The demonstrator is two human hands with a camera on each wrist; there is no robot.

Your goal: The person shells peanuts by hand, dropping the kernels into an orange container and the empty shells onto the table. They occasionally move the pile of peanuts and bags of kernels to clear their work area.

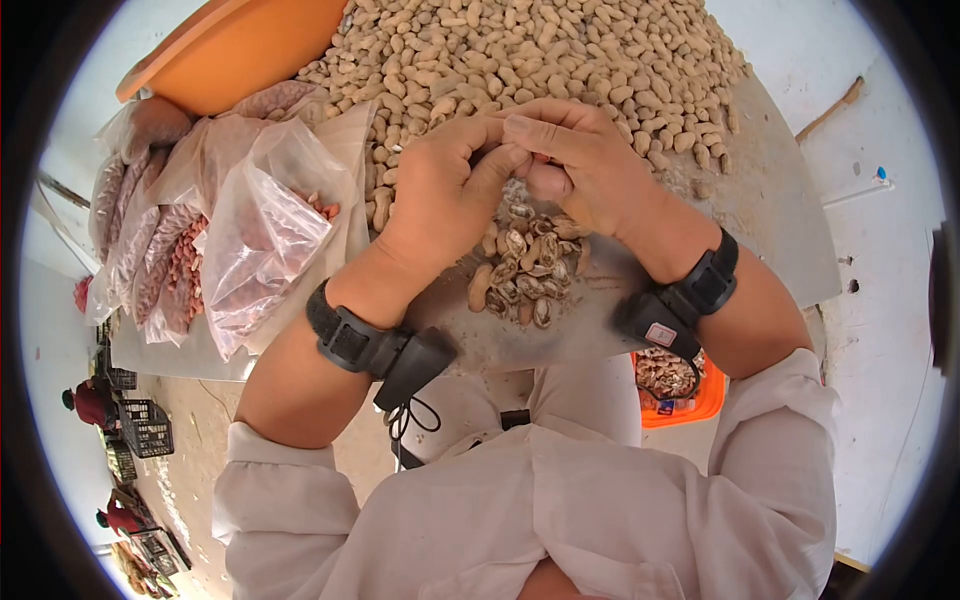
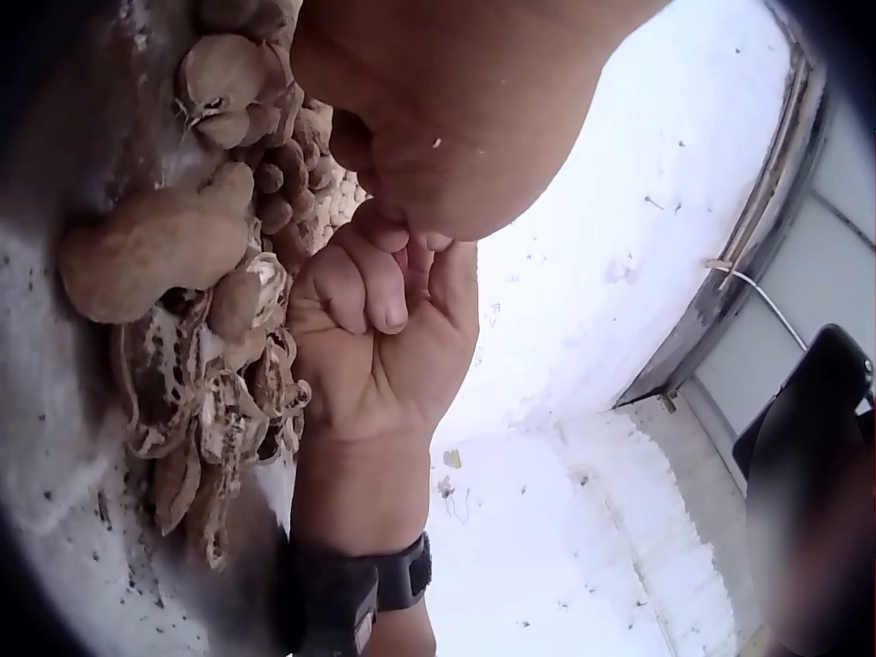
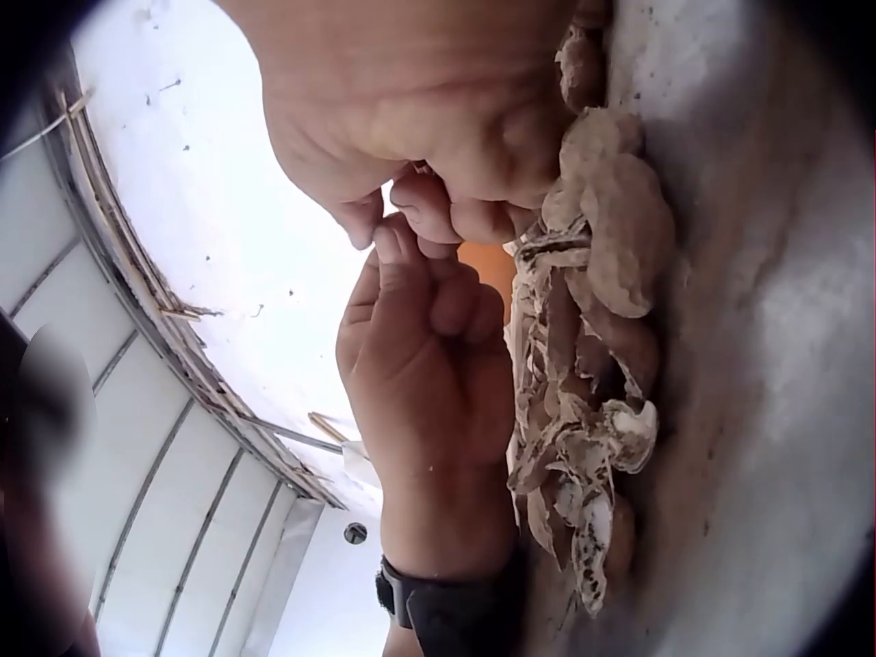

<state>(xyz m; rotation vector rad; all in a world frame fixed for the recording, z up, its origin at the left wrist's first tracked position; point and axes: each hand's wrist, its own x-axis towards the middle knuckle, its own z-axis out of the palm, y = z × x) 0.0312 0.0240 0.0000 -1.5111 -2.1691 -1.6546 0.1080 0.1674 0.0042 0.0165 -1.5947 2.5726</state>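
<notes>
Both hands meet above the table, fingertips together and thumbs bent inward. My left hand (image 1: 440, 190) pinches with thumb and forefinger against the right fingertips. My right hand (image 1: 600, 170) curls its fingers around a mostly hidden peanut; a small reddish bit of it shows between the fingers. In the right wrist view, the left hand (image 3: 431, 356) comes up from below to the right hand (image 3: 411, 110). Just under the hands lies a small heap of split peanut shells (image 1: 530, 265), with a few whole peanuts (image 2: 158, 247) at its edge.
A large pile of unshelled peanuts (image 1: 540, 60) covers the far side of the metal table (image 1: 790, 220). An orange basin (image 1: 235, 55) and plastic bags (image 1: 265, 240) of reddish kernels stand at the left. Below the table edge, an orange basket (image 1: 712, 395) holds pale pieces.
</notes>
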